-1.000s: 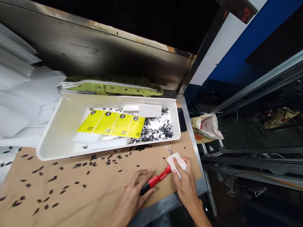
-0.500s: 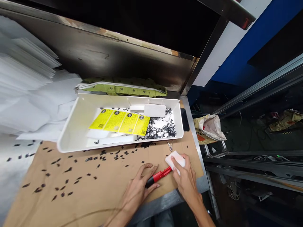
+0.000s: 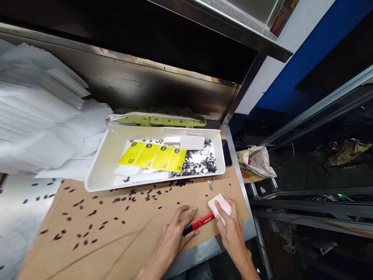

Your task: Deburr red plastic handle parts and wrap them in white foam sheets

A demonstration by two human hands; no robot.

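My left hand (image 3: 175, 237) rests on the brown cardboard (image 3: 116, 241) and pinches the black end of a red and black tool (image 3: 201, 222) between thumb and fingers. My right hand (image 3: 230, 225) is closed over a small white block (image 3: 219, 203) that sits at the tool's red end, near the bench's right front corner. Just beyond the block lies a small metal hook (image 3: 209, 182).
A white tray (image 3: 101, 163) holds yellow tags (image 3: 153, 156), white blocks and several small black clips (image 3: 198, 165). More black bits (image 3: 87, 214) are scattered on the cardboard. White foam sheets (image 3: 37, 116) pile at the left. A green pouch (image 3: 157, 116) lies behind the tray; a phone (image 3: 226, 153) beside it.
The view has swung to the left and tilted up. Both hands kept their hold on the tool and the white block at the bench's right front corner.
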